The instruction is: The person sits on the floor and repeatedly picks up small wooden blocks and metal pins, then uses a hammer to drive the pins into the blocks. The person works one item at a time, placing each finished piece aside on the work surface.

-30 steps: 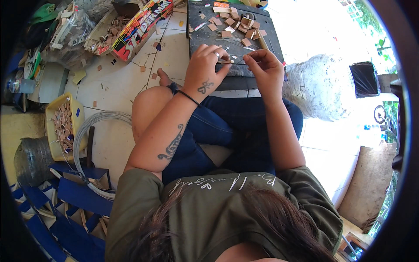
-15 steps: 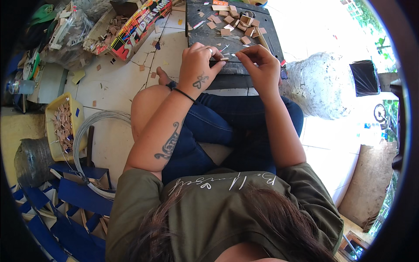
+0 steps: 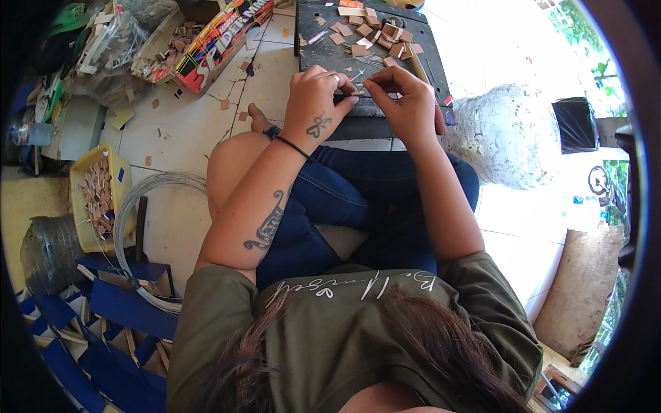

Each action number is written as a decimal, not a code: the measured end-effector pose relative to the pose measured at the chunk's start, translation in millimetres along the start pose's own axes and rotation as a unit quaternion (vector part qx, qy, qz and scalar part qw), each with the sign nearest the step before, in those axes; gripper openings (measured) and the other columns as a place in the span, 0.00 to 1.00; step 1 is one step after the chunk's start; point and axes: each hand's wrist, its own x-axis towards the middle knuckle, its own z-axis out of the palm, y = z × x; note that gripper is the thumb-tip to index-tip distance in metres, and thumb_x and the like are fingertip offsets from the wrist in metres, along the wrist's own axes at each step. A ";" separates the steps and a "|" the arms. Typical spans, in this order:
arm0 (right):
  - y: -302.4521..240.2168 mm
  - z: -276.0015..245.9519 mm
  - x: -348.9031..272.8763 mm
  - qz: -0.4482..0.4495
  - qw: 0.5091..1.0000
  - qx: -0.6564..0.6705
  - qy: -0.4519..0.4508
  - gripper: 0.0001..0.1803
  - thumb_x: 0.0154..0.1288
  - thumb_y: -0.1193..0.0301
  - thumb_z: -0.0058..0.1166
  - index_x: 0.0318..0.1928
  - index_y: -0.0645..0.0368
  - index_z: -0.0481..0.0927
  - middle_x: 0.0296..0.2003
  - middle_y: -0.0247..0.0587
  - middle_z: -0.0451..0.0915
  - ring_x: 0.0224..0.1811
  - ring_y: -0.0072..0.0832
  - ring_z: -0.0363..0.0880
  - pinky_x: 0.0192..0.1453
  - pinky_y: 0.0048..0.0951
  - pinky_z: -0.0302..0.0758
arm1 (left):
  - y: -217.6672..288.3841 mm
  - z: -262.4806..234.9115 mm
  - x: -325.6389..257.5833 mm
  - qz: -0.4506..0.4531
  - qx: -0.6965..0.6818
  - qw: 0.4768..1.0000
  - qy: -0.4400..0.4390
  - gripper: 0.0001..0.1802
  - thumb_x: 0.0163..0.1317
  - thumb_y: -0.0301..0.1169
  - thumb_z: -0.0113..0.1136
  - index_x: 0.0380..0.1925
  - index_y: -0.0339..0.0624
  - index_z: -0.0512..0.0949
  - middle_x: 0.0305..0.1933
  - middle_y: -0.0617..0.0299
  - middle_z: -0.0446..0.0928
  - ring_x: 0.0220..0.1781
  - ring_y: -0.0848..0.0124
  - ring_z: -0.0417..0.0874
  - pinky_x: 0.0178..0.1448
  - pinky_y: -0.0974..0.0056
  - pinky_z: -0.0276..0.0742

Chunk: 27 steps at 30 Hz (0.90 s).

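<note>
My left hand is closed in a pinch at the near edge of a dark low bench. Between its thumb and forefinger is a small wooden piece, seen edge-on. My right hand is beside it, thumb and forefinger pressed together right at the end of that piece. Whatever the right fingers pinch is too small to make out. Beyond both hands, several small square wooden tiles lie loosely heaped on the bench, with thin wires scattered on the near side of them.
At the left stand a yellow basket of wooden pieces and a printed cardboard box with more. A coil of wire lies near blue compartmented boxes. A large wrapped round bundle stands right of the bench.
My right hand has moved slightly left, bringing its fingertips up to the wooden piece. My left hand stays nearly in place, the piece now turned more edge-on.
</note>
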 end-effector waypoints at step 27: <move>6.7 5.2 -0.6 0.028 0.996 -0.065 -0.062 0.05 0.54 0.74 0.61 0.30 0.63 0.82 0.27 0.45 0.84 0.29 0.31 0.85 0.38 0.29 0.79 | -4.1 11.1 1.0 -0.004 -0.080 0.996 0.032 0.07 0.49 0.31 0.69 0.29 0.46 0.83 0.31 0.66 0.82 0.39 0.65 0.79 0.51 0.59 0.69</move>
